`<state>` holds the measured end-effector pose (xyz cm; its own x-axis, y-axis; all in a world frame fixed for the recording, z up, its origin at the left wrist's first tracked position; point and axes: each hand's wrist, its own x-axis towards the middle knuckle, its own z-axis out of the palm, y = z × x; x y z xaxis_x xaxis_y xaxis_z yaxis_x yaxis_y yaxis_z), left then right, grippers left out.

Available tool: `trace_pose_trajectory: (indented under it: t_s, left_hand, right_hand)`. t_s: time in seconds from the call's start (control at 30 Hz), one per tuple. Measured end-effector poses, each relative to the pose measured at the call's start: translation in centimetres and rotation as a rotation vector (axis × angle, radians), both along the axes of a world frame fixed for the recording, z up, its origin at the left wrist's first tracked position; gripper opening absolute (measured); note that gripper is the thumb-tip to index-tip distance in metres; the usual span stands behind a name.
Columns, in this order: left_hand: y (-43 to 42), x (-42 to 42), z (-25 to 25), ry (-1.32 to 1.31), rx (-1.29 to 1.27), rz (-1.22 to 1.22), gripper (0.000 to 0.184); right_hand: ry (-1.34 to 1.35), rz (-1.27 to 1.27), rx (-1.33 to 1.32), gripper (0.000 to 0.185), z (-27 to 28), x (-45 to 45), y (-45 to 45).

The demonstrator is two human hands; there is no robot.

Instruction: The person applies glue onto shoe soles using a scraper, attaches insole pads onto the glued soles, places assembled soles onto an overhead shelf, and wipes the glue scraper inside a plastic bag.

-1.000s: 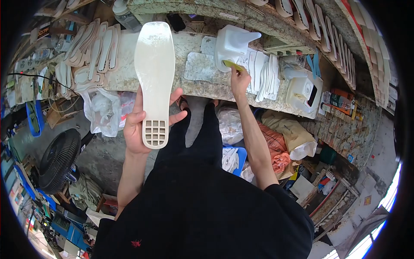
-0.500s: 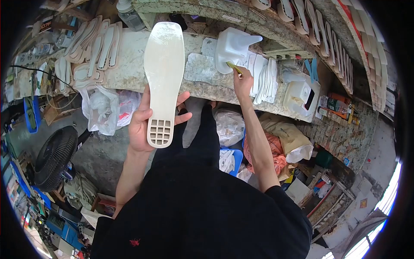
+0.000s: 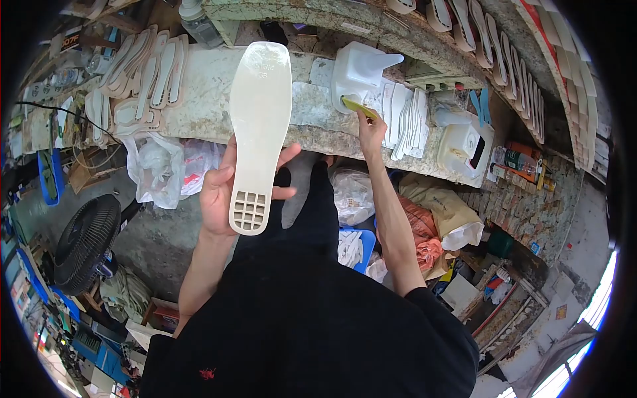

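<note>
A cream shoe sole [image 3: 261, 119] with a grid of square hollows at its lower end is held up by my left hand [image 3: 222, 192], whose fingers grip its edges. My right hand [image 3: 371, 132] pinches a thin yellow-green piece [image 3: 359, 107]. That piece's tip touches or nearly touches the opening in the white plastic jug [image 3: 350, 73], which lies on the workbench [image 3: 199, 73]. Thin white insoles [image 3: 406, 119] are fanned out just right of the jug, close to my right hand.
Stacked soles [image 3: 142, 73] lie at the bench's left. A second cut-open white container [image 3: 462, 147] sits at its right end. More soles line a shelf [image 3: 511, 60]. Below are plastic bags [image 3: 156, 169], a black fan [image 3: 86, 244], a blue bin [image 3: 363, 249] and sacks [image 3: 441, 209].
The sole in my left hand has moved right and slightly down. My right hand stays by the jug, and the yellow-green piece has changed its tilt.
</note>
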<state>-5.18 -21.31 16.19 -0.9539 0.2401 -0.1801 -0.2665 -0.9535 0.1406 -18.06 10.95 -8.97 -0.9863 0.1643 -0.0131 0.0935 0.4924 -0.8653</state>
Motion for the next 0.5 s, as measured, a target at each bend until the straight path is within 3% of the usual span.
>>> trace_pose_trajectory:
  t_s: [0.1, 0.2, 0.27, 0.43, 0.5]
  left_hand:
    - [0.1, -0.1, -1.0, 0.086, 0.196, -0.023, 0.081]
    - [0.5, 0.1, -0.5, 0.117, 0.152, -0.016, 0.084]
    - [1.0, 0.3, 0.6, -0.056, -0.110, 0.013, 0.084]
    - [0.9, 0.5, -0.2, -0.015, -0.069, -0.004, 0.081]
    - [0.8, 0.6, -0.6, 0.001, -0.042, -0.010, 0.081]
  right_hand:
    - [-0.014, 0.032, -0.010, 0.024, 0.0, 0.0, 0.2]
    - [-0.012, 0.027, -0.044, 0.023, -0.1, 0.1, 0.1]
    - [-0.002, 0.015, -0.074, 0.021, -0.1, 0.1, 0.1]
    - [-0.129, -0.028, -0.107, 0.021, 0.1, 0.3, 0.8]
    - [-0.043, -0.030, -0.071, 0.019, 0.6, 0.1, 0.6]
